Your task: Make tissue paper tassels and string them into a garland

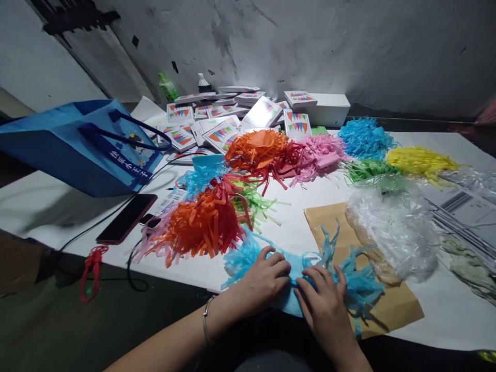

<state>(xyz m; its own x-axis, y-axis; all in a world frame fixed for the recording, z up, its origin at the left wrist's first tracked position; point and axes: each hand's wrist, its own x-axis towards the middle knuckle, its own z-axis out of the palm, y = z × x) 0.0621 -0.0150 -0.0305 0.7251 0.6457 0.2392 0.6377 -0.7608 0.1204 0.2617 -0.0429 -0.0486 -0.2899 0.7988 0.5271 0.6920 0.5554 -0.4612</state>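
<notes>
A light-blue tissue-paper tassel (296, 264) with fringed ends lies across the table's front edge. My left hand (269, 274) is on the left part of its uncut middle band, with fingers bent and pressed to the paper. Close beside it, my right hand (323, 292) pinches the band, fingertips at a fold. Loose blue strips (362, 276) spread out to the right of my right hand. The paper under both palms is hidden. An orange fringed tissue bundle (205, 222) lies just left of the blue one.
A brown paper sheet (329, 214) and crumpled clear plastic (393, 227) lie to the right. Behind are orange (258, 147), pink (321, 155), blue (364, 139) and yellow (420, 160) fringe bundles, with printed packs (263, 112) near the wall. A phone (127, 218) and blue bag (77, 150) stand left.
</notes>
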